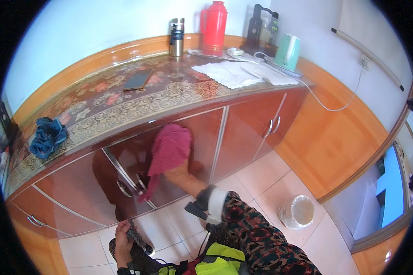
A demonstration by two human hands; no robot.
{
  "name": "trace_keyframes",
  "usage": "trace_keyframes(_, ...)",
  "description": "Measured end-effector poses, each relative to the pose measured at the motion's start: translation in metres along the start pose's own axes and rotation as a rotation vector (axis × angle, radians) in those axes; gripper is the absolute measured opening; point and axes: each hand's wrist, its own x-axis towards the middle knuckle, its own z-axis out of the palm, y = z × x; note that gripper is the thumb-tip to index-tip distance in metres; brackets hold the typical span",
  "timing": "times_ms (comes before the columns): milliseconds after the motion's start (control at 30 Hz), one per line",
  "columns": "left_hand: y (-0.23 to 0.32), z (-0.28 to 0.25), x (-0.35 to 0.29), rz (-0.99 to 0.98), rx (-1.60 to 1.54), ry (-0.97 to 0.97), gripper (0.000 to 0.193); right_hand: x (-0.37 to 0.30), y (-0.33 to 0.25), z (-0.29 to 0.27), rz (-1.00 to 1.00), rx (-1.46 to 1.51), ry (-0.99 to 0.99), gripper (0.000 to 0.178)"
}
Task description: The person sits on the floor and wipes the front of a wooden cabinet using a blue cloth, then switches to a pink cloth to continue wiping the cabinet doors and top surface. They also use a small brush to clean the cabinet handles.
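Observation:
A pink cloth (172, 144) covers most of my right hand (175, 172), which holds it flat against the glossy brown cabinet door (199, 137). The fingers are hidden under the cloth, and one end of it hangs down beside the curved metal door handles (125, 188). Low on the left, my left hand (122, 240) is closed around something dark grey that I cannot make out. That hand is near my leg and apart from the cabinet.
On the patterned countertop (96, 107) are a crumpled blue cloth (48, 137), a flat dark slab (138, 79), a steel flask (177, 39), a red thermos (214, 30), a white cloth (229, 74) and a mint kettle (287, 51). A translucent bin (291, 217) stands on the tiled floor.

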Motion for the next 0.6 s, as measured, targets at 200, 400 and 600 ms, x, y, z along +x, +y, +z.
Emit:
trace_keyframes(200, 0.005, -0.014, -0.025, 0.036, 0.075, 0.013, 0.019, 0.042, 0.039, -0.032, 0.84, 0.433, 0.314, 0.034)
trace_keyframes(400, 0.013, -0.022, -0.027, 0.038, 0.018, 0.035, 0.027, 0.066, 0.074, -0.038, 1.068, 0.872, 0.263, 0.03)
trace_keyframes(600, 0.028, -0.017, -0.027, 0.037, -0.021, 0.045, 0.022, -0.004, 0.046, 0.001, 1.26, 0.919, 0.145, 0.027)
